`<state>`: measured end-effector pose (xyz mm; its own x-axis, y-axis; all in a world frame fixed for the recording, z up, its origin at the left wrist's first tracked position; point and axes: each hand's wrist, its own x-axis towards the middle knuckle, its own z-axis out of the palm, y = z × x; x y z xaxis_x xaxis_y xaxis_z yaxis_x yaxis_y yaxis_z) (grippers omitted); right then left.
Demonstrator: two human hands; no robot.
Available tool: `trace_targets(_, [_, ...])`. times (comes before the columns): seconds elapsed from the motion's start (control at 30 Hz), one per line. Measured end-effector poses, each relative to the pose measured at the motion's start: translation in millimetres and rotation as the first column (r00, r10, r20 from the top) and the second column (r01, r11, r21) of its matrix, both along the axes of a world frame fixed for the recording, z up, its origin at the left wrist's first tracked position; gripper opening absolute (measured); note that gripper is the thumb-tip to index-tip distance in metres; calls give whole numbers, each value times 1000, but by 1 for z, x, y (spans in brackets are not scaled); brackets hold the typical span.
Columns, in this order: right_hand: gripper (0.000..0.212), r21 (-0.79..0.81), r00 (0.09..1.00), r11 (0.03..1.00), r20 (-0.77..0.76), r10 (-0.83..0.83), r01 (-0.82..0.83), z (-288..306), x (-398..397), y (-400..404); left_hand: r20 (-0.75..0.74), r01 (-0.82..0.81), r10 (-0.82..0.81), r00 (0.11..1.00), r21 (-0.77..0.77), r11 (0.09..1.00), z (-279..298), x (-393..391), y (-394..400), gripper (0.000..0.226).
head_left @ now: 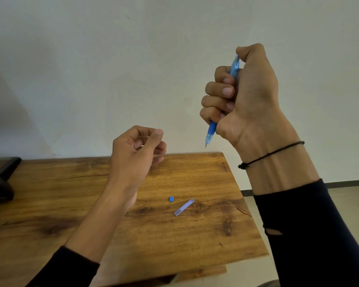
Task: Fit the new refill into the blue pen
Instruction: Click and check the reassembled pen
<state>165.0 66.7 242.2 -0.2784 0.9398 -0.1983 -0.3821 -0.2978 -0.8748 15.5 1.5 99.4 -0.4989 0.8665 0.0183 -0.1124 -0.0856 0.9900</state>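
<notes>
My right hand (251,96) is raised above the table's far right corner, fisted around the blue pen (212,129). The pen is nearly upright with its thin tip pointing down, and my thumb presses on its top end. My left hand (133,154) hovers lower and to the left, fingers loosely curled and apart, with nothing clearly visible in them. On the wooden table (71,193) lie a small blue cap (171,199) and, just right of it, a pale lilac refill case (183,207), flat and slanted.
A black object (0,179) stands at the table's left edge. A plain wall lies behind the table. The table's right edge drops off to a tiled floor (350,199).
</notes>
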Motion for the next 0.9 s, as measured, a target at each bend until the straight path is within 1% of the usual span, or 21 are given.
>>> trace_targets(0.47, [55, -1, 999, 1000, -42, 17, -17, -5, 2, 5, 1, 8, -8, 1000, 2, 1000, -4, 1, 2, 13])
trace_targets(0.53, [52, 9, 999, 1000, -49, 13, -12, -9, 1, 8, -6, 19, -19, 1000, -3, 1000, -4, 1, 2, 14])
trace_targets(0.6, [46, 35, 1000, 999, -30, 6, -5, -17, -1, 11, -5, 71, -71, 997, 0, 997, -3, 2, 2, 19])
trace_targets(0.63, [43, 46, 1000, 999, -4, 5, -5, -23, -3, 13, -2, 124, -124, 992, 10, 992, -2, 2, 1, 23])
trace_targets(0.73, [40, 78, 993, 997, 118, -6, -4, -47, -15, 13, -30, 275, -275, 961, 9, 961, -1, 8, -1, 40])
trace_targets(0.77, [41, 100, 986, 995, 167, -20, 3, -57, -20, 12, -58, 291, -291, 955, -6, 957, -2, 11, -1, 38])
trace_targets(0.83, [41, 124, 973, 992, 223, -58, 31, -74, -27, 11, -98, 262, -264, 959, -35, 964, -7, 14, 1, 21])
trace_targets(0.87, [40, 116, 974, 992, 217, -68, 44, -82, -29, 11, -97, 240, -244, 965, -46, 970, -10, 14, 2, 14])
trace_targets(0.9, [38, 103, 977, 993, 199, -74, 54, -88, -30, 11, -92, 236, -241, 966, -55, 970, -12, 12, 2, 12])
